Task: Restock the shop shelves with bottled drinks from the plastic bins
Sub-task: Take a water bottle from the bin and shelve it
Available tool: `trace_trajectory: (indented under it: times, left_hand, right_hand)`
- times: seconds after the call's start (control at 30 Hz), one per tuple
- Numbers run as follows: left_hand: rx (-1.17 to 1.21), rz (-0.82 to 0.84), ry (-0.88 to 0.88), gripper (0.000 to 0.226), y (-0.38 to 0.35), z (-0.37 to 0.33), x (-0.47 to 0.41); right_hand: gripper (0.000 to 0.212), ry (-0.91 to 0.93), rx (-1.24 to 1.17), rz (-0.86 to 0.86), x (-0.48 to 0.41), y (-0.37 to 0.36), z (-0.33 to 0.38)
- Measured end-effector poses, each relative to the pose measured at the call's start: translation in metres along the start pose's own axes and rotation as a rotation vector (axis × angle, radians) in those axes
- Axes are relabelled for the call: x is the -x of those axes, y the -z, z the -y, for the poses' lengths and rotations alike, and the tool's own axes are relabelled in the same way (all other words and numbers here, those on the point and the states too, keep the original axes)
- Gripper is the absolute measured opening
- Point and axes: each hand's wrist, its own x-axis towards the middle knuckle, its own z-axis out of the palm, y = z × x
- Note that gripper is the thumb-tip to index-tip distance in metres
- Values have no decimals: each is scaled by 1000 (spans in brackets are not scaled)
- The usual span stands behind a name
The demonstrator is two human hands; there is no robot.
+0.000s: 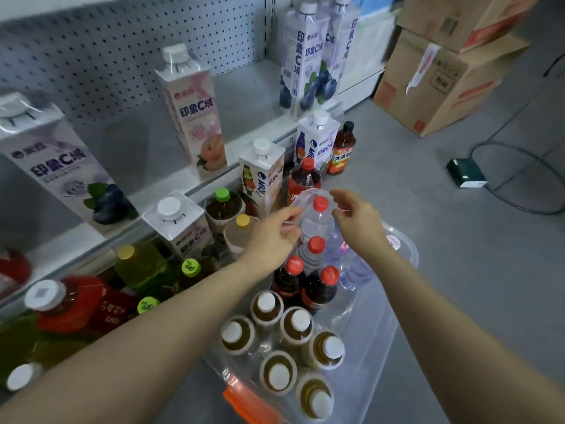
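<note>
A clear plastic bin (406,252) on the floor holds several white-capped amber tea bottles (298,324), red-capped cola bottles (321,289) and clear water bottles. At the bin's far end stands a red-capped water bottle (316,220) with a loop of clear plastic wrap (308,192) arching over its cap. My left hand (272,237) is just left of this bottle and pinches the wrap's left side. Just right of the bottle, my right hand (357,223) has loosely curled fingers; thumb and forefinger are apart, and the forefinger tip is at the loop's right end.
Grey shop shelves (171,185) on the left carry tall drink cartons (192,108) above and mixed bottles (137,264) below. More cartons and a brown tea bottle (342,148) stand on the floor. Cardboard boxes (434,84), cables and a dark box (466,172) lie to the right.
</note>
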Motion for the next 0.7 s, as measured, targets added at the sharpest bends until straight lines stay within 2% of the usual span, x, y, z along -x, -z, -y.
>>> trace_trajectory:
  times: [0.27, 0.47, 0.7]
  left_hand:
    - [-29, 10, 60, 44, -14, 9, -20]
    - [-28, 15, 64, 44, -16, 15, -23]
    - [-37, 29, 73, 46, -12, 17, -15]
  right_hand:
    - [47, 89, 289, 126, -32, -16, -3]
    - [39, 180, 416, 66, -32, -27, -13]
    - [26, 112, 444, 111, -25, -37, -17]
